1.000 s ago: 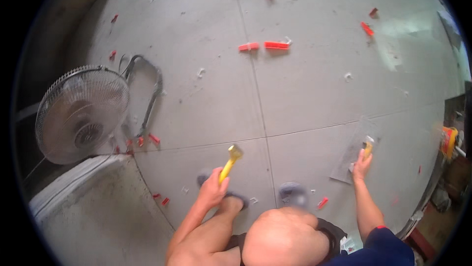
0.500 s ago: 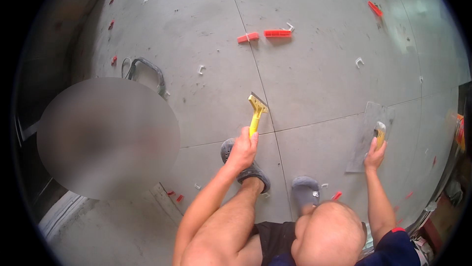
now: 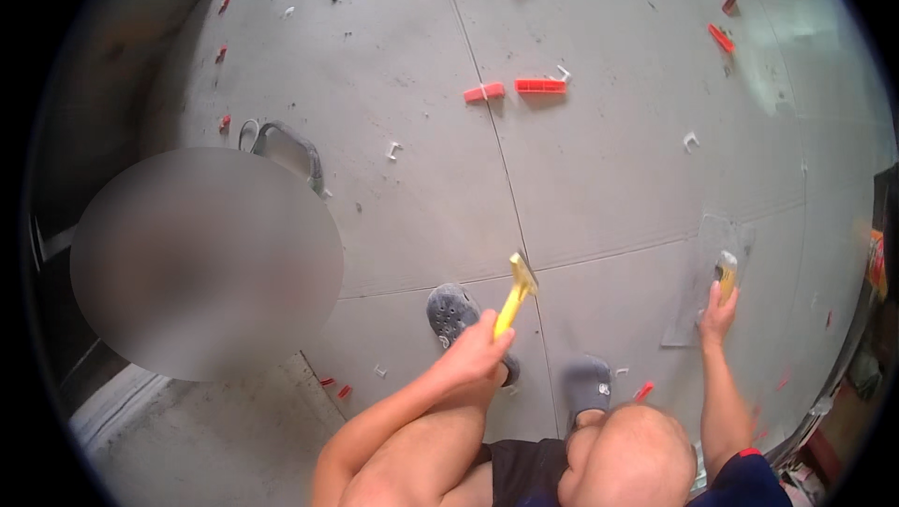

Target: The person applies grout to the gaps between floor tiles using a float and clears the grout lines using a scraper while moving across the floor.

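– Scraper [image 3: 514, 297], yellow: where, and held how?
– In the left hand [image 3: 476, 350], fingers curled tight round the handle. Long axis runs away from the person, tipped slightly right; blade end lies beyond the fingers, by the corner where four floor tiles [image 3: 609, 189] meet. Contact with the surface: cannot tell.
– And the right hand [image 3: 719, 318]?
– Fingers closed on the near end of a flat trowel's [image 3: 695, 273] grip; plate roughly parallel to the scraper. Well apart from that corner; left hand nearer.
– Farther out?
– Grey clog [image 3: 449, 308] left of the scraper; second clog [image 3: 588, 383] to its right, closer in. Red levelling wedge [image 3: 483, 92] across the tile joint [image 3: 503, 161], well beyond the blade.
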A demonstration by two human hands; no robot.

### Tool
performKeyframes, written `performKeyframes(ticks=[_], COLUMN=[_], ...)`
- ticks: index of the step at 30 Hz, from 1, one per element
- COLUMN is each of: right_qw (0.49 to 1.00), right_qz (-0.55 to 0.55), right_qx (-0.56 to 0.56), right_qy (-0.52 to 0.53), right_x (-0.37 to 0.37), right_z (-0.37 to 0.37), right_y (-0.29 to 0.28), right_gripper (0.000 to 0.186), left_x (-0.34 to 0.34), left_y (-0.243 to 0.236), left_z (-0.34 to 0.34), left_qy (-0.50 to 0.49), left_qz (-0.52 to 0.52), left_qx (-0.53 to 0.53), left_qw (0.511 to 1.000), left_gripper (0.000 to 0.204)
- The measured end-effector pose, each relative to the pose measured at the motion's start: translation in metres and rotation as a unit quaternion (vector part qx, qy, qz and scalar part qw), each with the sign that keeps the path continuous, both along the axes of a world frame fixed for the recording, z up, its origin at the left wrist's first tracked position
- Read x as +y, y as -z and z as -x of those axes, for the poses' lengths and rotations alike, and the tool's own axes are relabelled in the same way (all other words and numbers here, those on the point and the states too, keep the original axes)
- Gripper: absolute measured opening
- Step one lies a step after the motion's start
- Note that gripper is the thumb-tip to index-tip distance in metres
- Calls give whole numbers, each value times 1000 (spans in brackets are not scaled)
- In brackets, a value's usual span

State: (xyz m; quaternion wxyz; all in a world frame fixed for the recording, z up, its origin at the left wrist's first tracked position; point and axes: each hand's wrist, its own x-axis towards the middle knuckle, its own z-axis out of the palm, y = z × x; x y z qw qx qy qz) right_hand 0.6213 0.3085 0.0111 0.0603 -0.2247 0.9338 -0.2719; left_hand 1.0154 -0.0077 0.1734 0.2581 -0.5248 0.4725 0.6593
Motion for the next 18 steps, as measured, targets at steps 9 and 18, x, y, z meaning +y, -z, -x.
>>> performKeyframes(ticks=[9,18], right_qw=[982,904], right_qz=[5,-35], right_qx=[-185,-360], right_qy=[-32,-229], right_x=[-51,-194], right_z=[-50,-180], right_y=[-4,-53], right_gripper=[30,47], left_x=[-22,16], left_y=[42,51], left_z=[-47,-76], left_qy=[-430,-516], left_qz=[131,189], left_qx=[112,97], left_qw=[886,830], left_gripper=[22,20])
